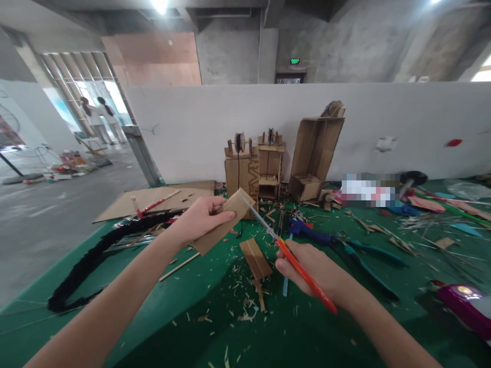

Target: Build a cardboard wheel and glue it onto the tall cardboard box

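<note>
My left hand (201,220) is closed on a piece of brown cardboard (215,235), thumb on top, holding it tilted above the green table. My right hand (309,263) grips orange-handled scissors (304,275), whose blades reach the cardboard's upper right corner. Whether they have bitten into it, I cannot tell. Below the blades lies another cardboard strip (255,259) among small scraps. Just beyond my right hand are a blue glue gun (312,232) and teal-handled pliers (368,268).
Cardboard structures with spools (240,171) stand against the white partition (199,133), beside a tall open cardboard box (316,148). A black fuzzy strip (82,266) curves at left near a flat cardboard sheet (192,191). A purple object (462,301) sits at right. Two people stand far off.
</note>
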Available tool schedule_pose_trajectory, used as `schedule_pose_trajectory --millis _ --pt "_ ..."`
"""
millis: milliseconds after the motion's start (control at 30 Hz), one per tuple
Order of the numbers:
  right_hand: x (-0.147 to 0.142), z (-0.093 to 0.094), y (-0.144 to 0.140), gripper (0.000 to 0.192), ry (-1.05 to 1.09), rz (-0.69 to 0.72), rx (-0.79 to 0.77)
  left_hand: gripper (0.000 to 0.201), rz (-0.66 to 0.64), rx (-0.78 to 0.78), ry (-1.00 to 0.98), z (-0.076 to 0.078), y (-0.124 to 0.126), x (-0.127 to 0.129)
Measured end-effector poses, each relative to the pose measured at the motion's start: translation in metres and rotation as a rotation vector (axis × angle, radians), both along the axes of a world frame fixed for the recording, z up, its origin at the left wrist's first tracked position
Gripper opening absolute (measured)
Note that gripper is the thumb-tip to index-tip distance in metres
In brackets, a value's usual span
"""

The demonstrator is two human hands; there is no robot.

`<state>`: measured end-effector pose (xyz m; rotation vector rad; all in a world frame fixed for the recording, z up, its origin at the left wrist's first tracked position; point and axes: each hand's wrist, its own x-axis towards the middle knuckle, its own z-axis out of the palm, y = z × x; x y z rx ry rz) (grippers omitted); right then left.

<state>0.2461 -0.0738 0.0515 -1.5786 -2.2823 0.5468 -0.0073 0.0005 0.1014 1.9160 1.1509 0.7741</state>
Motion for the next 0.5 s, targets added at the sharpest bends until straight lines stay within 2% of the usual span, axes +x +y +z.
schedule_pose_trajectory --millis 100,267,500 --pt "0.0004 0.0004 0.0003 0.041 -0.019 -0.011 -0.008 0.030 -0.008 -0.008 0.002 0.0010 -0.0003 -0.0009" --pt "0.0017 0.0015 -0.0010 0.044 -0.018 -0.015 -0.030 0.028 -0.030 0.070 0.086 -0.0021 0.0015 -0.0002" --pt "-0.0010 -0.0026 -0.0012 0.044 -0.062 -0.026 -0.007 0.029 -0.028 0.065 0.044 -0.0016 -0.0014 0.0016"
